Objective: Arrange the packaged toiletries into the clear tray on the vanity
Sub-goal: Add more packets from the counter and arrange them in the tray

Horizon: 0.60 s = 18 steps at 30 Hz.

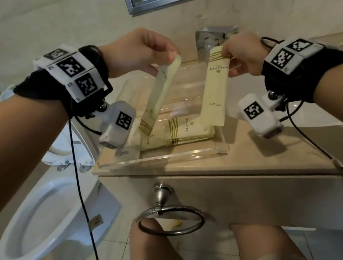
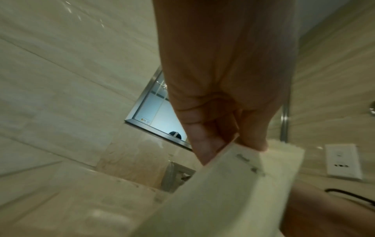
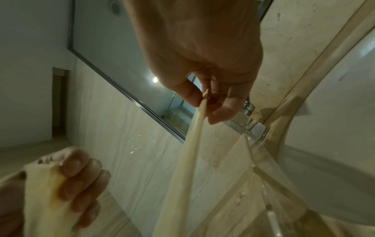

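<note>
A clear tray (image 1: 162,159) sits on the beige vanity top, with cream toiletry packets (image 1: 180,133) lying flat inside. My left hand (image 1: 167,56) pinches the top end of a long cream packet (image 1: 160,95), which hangs slanted with its lower end over the tray. My right hand (image 1: 227,58) pinches the top of a second long packet (image 1: 213,86), hanging almost upright above the tray's right side. The left wrist view shows thumb and finger (image 2: 253,141) on that first packet (image 2: 223,192). In the right wrist view the second packet (image 3: 190,152) shows edge-on between fingertips (image 3: 221,115).
A toilet (image 1: 38,220) with its lid up stands left of the vanity. A metal towel ring (image 1: 170,221) hangs from the vanity front. A chrome fixture (image 1: 214,38) stands behind the tray, a mirror above it. The sink basin (image 1: 321,111) lies to the right.
</note>
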{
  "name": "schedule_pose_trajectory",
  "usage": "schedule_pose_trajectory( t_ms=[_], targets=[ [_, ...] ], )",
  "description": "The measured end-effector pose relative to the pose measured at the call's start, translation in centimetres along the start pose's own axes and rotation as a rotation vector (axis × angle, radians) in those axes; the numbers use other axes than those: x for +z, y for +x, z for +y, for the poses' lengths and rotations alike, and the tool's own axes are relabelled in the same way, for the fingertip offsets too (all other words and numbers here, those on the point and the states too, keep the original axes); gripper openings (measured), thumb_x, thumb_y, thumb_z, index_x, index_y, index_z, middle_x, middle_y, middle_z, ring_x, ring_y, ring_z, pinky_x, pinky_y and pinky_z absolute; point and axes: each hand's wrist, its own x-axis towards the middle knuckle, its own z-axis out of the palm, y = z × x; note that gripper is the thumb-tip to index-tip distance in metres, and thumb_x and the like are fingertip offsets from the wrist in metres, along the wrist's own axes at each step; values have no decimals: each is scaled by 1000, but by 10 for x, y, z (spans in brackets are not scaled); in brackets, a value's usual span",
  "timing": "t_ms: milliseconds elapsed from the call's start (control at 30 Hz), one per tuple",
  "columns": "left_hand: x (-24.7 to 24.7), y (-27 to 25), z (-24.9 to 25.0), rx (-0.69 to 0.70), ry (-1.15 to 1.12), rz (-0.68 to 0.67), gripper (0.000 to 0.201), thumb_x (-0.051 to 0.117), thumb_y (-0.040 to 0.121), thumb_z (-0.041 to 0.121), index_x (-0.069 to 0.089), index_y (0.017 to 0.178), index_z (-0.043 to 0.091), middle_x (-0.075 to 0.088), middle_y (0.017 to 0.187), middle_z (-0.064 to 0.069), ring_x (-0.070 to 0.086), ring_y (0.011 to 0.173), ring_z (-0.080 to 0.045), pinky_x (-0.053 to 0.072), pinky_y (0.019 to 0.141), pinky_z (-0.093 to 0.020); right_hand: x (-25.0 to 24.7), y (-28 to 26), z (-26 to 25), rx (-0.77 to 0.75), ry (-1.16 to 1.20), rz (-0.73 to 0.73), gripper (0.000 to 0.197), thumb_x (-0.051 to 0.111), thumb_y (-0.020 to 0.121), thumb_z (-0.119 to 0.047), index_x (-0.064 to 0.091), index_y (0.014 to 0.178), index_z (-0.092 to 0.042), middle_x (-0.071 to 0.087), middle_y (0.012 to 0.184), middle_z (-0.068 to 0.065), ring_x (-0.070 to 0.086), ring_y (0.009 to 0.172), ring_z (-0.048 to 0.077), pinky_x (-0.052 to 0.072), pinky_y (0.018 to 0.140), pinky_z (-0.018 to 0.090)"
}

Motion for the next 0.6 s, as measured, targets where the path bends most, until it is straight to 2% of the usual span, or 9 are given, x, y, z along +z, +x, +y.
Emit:
schedule_pose_trajectory(
  t_ms=[100,167,233,333,467,600],
  targets=[
    [11,3,15,1,94,-88,16,55,92,8,66,88,19,66,66,17,60,62,5,54,63,-11,-4,-6,4,11,-2,5,16,35,96,-4,49,91,-9,55,72,3,55,61,13,46,49,26],
    [21,6,19,-7,175,-142,16,56,91,9,67,88,20,63,69,15,58,60,7,53,64,-12,-6,-8,7,5,-11,9,20,35,95,-4,48,81,-9,55,72,4,55,61,13,47,52,27],
    [32,8,18,-27,235,-222,15,57,90,7,68,91,17,64,64,17,58,59,7,54,63,-14,-8,-10,10,-3,-30,17,26,35,95,-3,44,72,-10,55,71,4,55,60,13,46,51,27],
    [47,9,12,-59,280,-325,18,56,90,6,68,89,18,64,64,17,61,61,6,53,61,-13,-12,-15,14,-25,-39,24,25,36,94,-2,45,71,-10,56,70,4,57,60,14,45,49,27],
    [64,8,5,-65,355,-376,16,54,91,5,68,101,5,60,56,23,57,55,9,48,53,-7,-17,-18,21,-28,-40,27,25,37,93,-3,46,71,-11,58,71,4,58,61,14,45,48,26],
    [78,8,0,-73,387,-433,16,54,91,4,67,99,8,56,62,12,52,49,6,45,50,-9,-21,-19,22,-19,-30,40,25,37,93,-3,46,71,-11,58,72,5,58,62,15,46,50,27]
  ],
)
